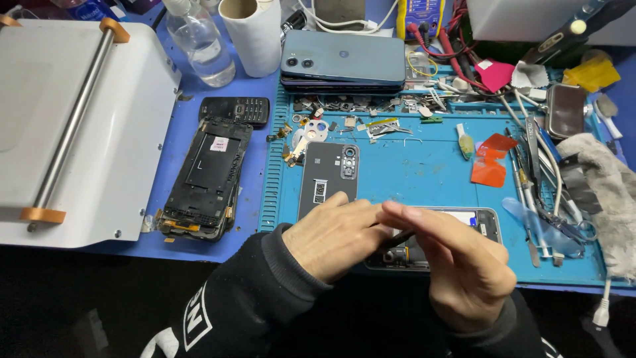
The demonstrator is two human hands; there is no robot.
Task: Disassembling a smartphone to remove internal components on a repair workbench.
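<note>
Both hands over the opened phone

Our left hand (334, 235) and right hand (457, 262) pinched a thin dark tool (397, 237) above the phone (480, 222); its back cover (328, 179) was already off, reassembly remained.

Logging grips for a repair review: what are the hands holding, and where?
Left hand and right hand pinch a thin dark tool over the opened phone; exact hold hidden.

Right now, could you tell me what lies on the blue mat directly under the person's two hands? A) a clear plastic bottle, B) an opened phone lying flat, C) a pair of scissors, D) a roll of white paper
B: the left hand and right hand meet over an opened phone lying flat on the blue mat.
</note>
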